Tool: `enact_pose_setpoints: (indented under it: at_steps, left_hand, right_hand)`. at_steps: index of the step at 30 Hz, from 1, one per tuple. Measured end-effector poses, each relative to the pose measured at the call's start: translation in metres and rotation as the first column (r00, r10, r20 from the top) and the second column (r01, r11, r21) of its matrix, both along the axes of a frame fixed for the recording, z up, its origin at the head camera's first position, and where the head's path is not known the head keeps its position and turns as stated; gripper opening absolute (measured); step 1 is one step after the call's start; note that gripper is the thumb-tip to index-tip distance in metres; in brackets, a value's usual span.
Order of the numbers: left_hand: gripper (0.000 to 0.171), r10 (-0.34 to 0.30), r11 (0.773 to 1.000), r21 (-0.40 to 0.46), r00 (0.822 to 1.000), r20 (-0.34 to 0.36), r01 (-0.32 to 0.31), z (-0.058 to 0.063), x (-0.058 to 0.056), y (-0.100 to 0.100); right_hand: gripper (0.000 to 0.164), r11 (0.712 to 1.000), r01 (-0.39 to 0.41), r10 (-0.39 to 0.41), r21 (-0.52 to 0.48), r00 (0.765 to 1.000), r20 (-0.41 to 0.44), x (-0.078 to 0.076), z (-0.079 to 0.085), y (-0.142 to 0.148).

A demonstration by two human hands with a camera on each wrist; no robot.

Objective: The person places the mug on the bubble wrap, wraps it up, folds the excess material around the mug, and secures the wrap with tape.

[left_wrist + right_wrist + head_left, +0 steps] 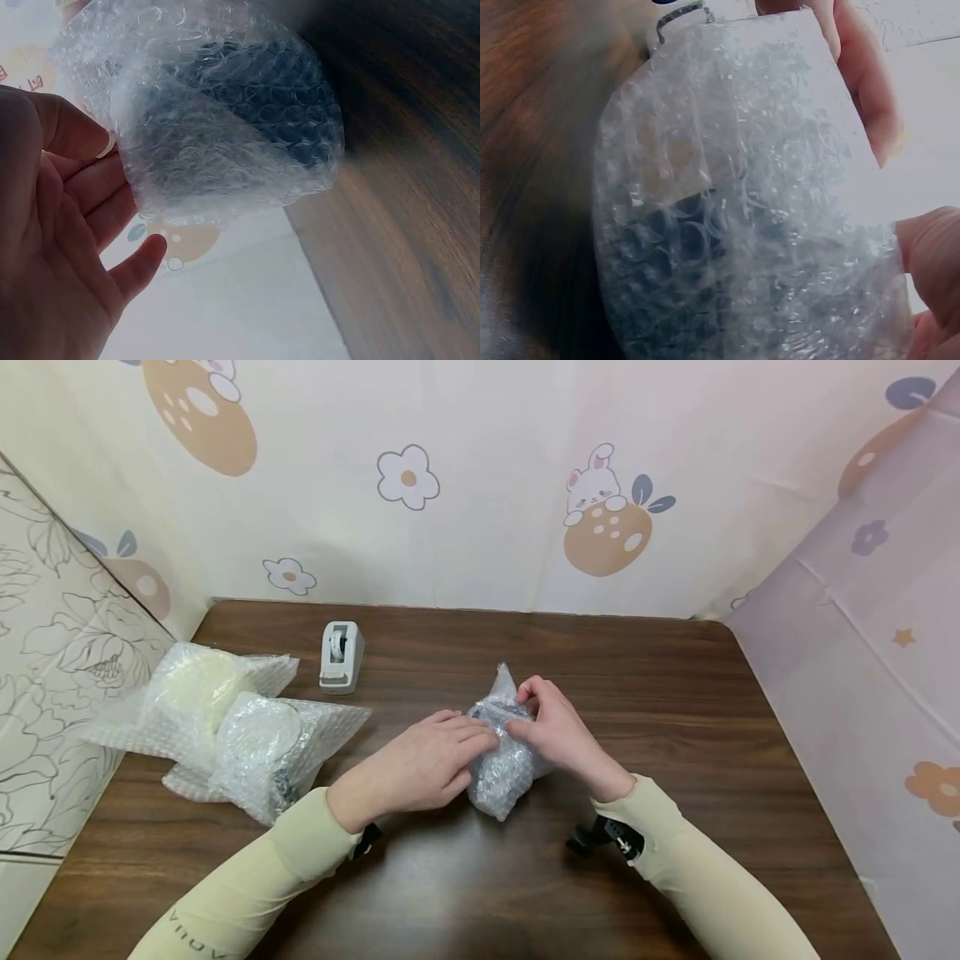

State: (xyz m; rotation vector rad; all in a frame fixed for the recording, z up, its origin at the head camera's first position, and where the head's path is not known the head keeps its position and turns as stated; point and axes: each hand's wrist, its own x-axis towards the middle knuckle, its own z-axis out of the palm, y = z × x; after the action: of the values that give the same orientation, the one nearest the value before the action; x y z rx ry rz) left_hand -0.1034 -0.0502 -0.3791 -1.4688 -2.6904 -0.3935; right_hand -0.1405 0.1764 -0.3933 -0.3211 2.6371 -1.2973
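A bundle of clear bubble wrap (501, 781) with something dark inside stands on the wooden table, its wrap rising to a point at the far end. My left hand (427, 760) rests its fairly straight fingers on the bundle's top from the left. From the right, my right hand (562, 731) holds the wrap with bent index finger and thumb. Up close in the left wrist view, a dark blue part shows through the bubble wrap (225, 150), with the left fingers against its edge. In the right wrist view the right thumb (937, 255) touches the wrap's side.
Two bubble-wrapped packages, one with a pale yellow item (198, 681) and one with a white round item (262, 735), lie at the table's left. A white tape dispenser (341, 657) stands toward the back. Patterned curtain (480, 527) borders the table's back and sides.
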Motion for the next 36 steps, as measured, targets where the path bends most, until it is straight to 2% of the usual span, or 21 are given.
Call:
enact_pose_setpoints:
  at_steps: [4,7,13,17,21,26,29,32,34,36]
  left_hand:
    - [0.041,-0.002,1.0,0.01,1.0,0.015,0.002,-0.001,-0.002,0.001]
    - [0.041,-0.004,1.0,0.017,1.0,0.027,0.003,-0.003,-0.002,0.001]
    - [0.041,-0.003,0.999,0.051,0.997,0.071,-0.001,-0.005,-0.003,0.0]
    - [0.046,-0.011,0.999,0.041,0.996,0.087,0.007,-0.003,-0.001,-0.001]
    - [0.048,-0.024,0.999,0.024,0.996,0.087,0.022,0.0,0.001,-0.006]
    - [0.045,-0.046,0.998,0.038,0.998,0.052,0.044,0.011,-0.001,-0.019]
    - [0.039,0.006,0.999,0.034,1.0,-0.013,-0.005,0.023,-0.004,-0.034]
    - [0.031,0.113,0.993,-0.011,0.992,-0.052,-0.114,0.041,-0.008,-0.053]
    - [0.026,0.182,0.981,-0.06,0.983,-0.033,-0.184,0.054,-0.011,-0.069]
    - [0.023,0.246,0.964,-0.118,0.968,0.043,-0.239,0.069,-0.017,-0.086]
  right_hand:
    - [0.034,0.999,0.003,-0.003,0.052,1.0,0.003,-0.003,0.003,-0.004]
    - [0.034,0.998,-0.006,0.004,0.068,0.999,0.038,-0.007,0.005,-0.005]
    - [0.034,0.999,-0.043,0.045,-0.025,0.994,0.104,-0.012,0.001,0.003]
    - [0.039,0.997,-0.055,0.06,-0.06,0.994,0.088,-0.009,-0.001,0.007]
    - [0.042,0.997,-0.064,0.066,-0.048,0.997,0.047,-0.008,-0.002,0.004]
    - [0.042,0.998,-0.048,0.049,-0.034,0.998,0.03,-0.008,-0.003,0.003]
    - [0.042,0.998,-0.042,0.044,-0.039,0.998,0.035,-0.007,-0.005,0.003]
    - [0.042,0.998,-0.041,0.043,-0.042,0.999,0.033,-0.007,-0.004,0.003]
    - [0.042,0.998,-0.04,0.041,-0.041,0.999,0.034,-0.007,-0.004,0.002]
    - [0.041,0.999,-0.036,0.037,-0.038,0.999,0.037,-0.007,-0.003,0.002]
